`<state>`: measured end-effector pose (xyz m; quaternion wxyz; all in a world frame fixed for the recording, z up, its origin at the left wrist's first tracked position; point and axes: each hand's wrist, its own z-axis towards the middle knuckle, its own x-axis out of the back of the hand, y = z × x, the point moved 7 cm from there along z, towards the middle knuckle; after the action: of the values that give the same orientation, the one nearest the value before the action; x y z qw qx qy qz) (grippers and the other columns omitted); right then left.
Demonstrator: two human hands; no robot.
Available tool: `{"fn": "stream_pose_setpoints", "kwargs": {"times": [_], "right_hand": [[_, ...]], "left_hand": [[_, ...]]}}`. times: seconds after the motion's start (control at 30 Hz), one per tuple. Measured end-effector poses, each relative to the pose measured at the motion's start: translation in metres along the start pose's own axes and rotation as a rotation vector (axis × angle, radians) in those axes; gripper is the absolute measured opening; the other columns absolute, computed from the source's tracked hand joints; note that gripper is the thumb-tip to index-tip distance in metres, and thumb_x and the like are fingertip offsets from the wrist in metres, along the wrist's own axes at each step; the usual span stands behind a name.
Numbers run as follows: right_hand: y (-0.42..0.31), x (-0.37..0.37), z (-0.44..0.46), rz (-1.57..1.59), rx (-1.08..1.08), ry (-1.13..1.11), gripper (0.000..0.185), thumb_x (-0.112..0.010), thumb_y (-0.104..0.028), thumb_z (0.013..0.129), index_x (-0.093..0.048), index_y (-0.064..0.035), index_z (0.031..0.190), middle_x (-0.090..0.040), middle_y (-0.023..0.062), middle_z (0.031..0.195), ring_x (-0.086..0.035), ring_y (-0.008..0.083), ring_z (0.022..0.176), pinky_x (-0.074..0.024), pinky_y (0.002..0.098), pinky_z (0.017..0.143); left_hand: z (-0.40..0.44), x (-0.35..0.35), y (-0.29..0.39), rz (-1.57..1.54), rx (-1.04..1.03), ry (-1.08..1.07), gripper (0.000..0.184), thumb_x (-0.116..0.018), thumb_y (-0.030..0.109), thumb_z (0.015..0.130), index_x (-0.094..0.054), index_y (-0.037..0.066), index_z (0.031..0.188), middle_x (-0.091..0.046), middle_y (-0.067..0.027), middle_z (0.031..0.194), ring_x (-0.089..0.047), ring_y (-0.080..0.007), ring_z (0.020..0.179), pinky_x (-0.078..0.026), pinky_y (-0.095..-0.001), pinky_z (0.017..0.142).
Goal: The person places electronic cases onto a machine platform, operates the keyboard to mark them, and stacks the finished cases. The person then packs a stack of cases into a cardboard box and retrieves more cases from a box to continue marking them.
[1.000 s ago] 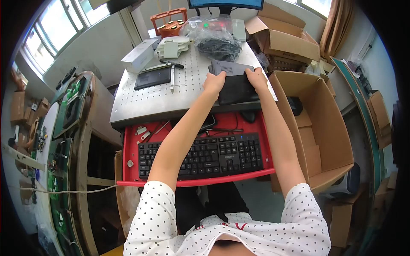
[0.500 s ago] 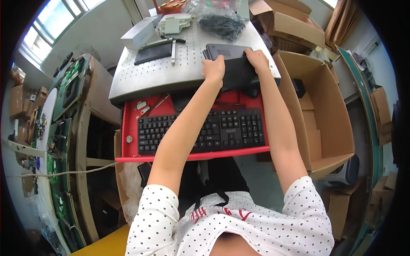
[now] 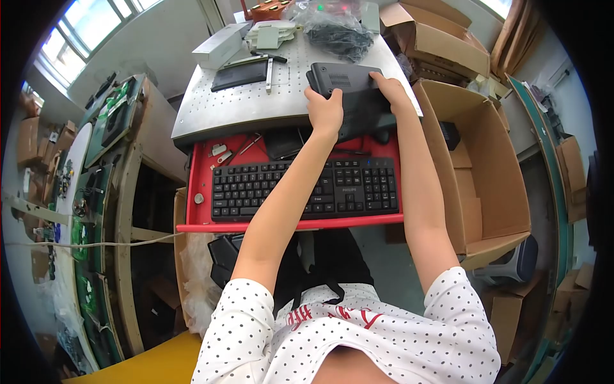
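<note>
A dark, flat device with a vent grille (image 3: 348, 77) is over the right front part of the perforated metal tabletop (image 3: 236, 109). My left hand (image 3: 325, 112) grips its left edge, thumb on top. At its right side my right hand (image 3: 391, 91) holds on, a finger extended over the upper face and the other fingers partly hidden. A black flat panel (image 3: 238, 75) lies further left on the tabletop, beside a thin metal bar (image 3: 268, 75).
Below the tabletop, a red drawer (image 3: 198, 208) holds a black keyboard (image 3: 256, 189). An open cardboard box (image 3: 476, 185) stands at the right. White box (image 3: 220, 46) and bagged dark items (image 3: 339, 40) sit at the back. Green boards (image 3: 115, 121) are on the left.
The device has tilted so that more of its vented face shows, and both hands have shifted their hold on it. The camera view has moved, bringing the table lower down than the first frame's edge.
</note>
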<state>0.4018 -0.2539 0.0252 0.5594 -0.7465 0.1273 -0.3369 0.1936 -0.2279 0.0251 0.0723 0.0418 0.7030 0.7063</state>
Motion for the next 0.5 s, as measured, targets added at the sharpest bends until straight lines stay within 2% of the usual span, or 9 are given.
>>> {"fn": "stream_pose_setpoints", "kwargs": {"times": [0.1, 0.13, 0.23, 0.27, 0.3, 0.37, 0.4, 0.5], "right_hand": [[0.0, -0.001, -0.006, 0.259, -0.007, -0.044, 0.063, -0.061, -0.041, 0.069, -0.054, 0.0146, 0.098, -0.057, 0.0204, 0.095, -0.056, 0.0256, 0.09, -0.0429, 0.0308, 0.077], [-0.004, 0.001, -0.007, 0.264, 0.04, -0.057, 0.065, -0.061, -0.041, 0.071, -0.049, 0.0101, 0.109, -0.055, 0.0189, 0.102, -0.053, 0.0242, 0.095, -0.0415, 0.0307, 0.081], [-0.016, 0.005, 0.003, 0.411, 0.235, 0.081, 0.068, -0.061, -0.041, 0.073, -0.041, 0.0025, 0.122, -0.051, 0.0163, 0.112, -0.049, 0.0225, 0.102, -0.0388, 0.0294, 0.085], [-0.019, 0.002, 0.014, 0.444, 0.302, 0.014, 0.068, -0.06, -0.039, 0.076, -0.034, -0.0057, 0.129, -0.046, 0.0127, 0.119, -0.045, 0.0211, 0.108, -0.0351, 0.0286, 0.089], [-0.028, 0.003, 0.015, 0.507, 0.416, 0.003, 0.064, -0.057, -0.036, 0.079, -0.033, -0.0065, 0.13, -0.044, 0.0123, 0.123, -0.041, 0.0218, 0.114, -0.0304, 0.0294, 0.094], [-0.025, 0.002, 0.028, 0.541, 0.462, 0.035, 0.061, -0.053, -0.033, 0.082, -0.031, -0.0071, 0.132, -0.037, 0.012, 0.13, -0.033, 0.0216, 0.121, -0.0236, 0.0298, 0.099], [-0.027, 0.002, 0.029, 0.557, 0.56, 0.05, 0.059, -0.051, -0.031, 0.083, -0.029, -0.0085, 0.133, -0.031, 0.0118, 0.134, -0.027, 0.0212, 0.124, -0.0189, 0.0298, 0.101], [-0.033, 0.005, 0.016, 0.582, 0.627, 0.045, 0.054, -0.052, -0.023, 0.083, -0.031, -0.0122, 0.132, -0.036, 0.0102, 0.129, -0.031, 0.0187, 0.12, -0.0215, 0.0287, 0.099]], "left_hand": [[0.007, -0.002, 0.006, 0.056, -0.134, -0.037, 0.071, -0.058, 0.022, 0.074, -0.02, -0.005, 0.128, -0.036, -0.0288, 0.123, -0.04, -0.0381, 0.112, -0.032, -0.0398, 0.094], [0.011, -0.004, 0.006, 0.068, -0.182, -0.041, 0.073, -0.057, 0.021, 0.074, -0.018, -0.004, 0.13, -0.032, -0.0291, 0.127, -0.037, -0.0382, 0.115, -0.03, -0.0399, 0.096], [0.009, -0.002, 0.036, 0.104, -0.636, 0.076, 0.076, -0.056, 0.018, 0.075, -0.013, -0.001, 0.134, -0.023, -0.0279, 0.134, -0.029, -0.039, 0.12, -0.023, -0.0399, 0.1], [0.012, -0.005, 0.044, 0.062, -0.714, 0.029, 0.078, -0.055, 0.012, 0.075, -0.008, 0.002, 0.137, -0.02, -0.0231, 0.137, -0.023, -0.0388, 0.124, -0.019, -0.0389, 0.102], [0.018, -0.009, 0.051, 0.088, -0.755, -0.043, 0.077, -0.055, 0.011, 0.076, -0.009, 0.002, 0.137, -0.018, -0.0208, 0.139, -0.02, -0.0352, 0.126, -0.016, -0.0369, 0.104], [0.03, -0.014, 0.057, 0.143, -0.825, -0.182, 0.076, -0.055, 0.008, 0.077, -0.009, 0.001, 0.137, -0.013, -0.0164, 0.142, -0.015, -0.0279, 0.131, -0.011, -0.033, 0.106], [0.036, -0.015, 0.057, 0.172, -0.857, -0.219, 0.076, -0.054, 0.005, 0.077, -0.008, 0.002, 0.138, -0.012, -0.0144, 0.143, -0.016, -0.0261, 0.131, -0.012, -0.0328, 0.105], [0.055, -0.012, 0.047, 0.154, -0.961, -0.285, 0.08, -0.054, 0.004, 0.074, -0.007, 0.007, 0.139, -0.016, -0.0149, 0.142, -0.019, -0.0299, 0.129, -0.015, -0.0336, 0.104]]}}
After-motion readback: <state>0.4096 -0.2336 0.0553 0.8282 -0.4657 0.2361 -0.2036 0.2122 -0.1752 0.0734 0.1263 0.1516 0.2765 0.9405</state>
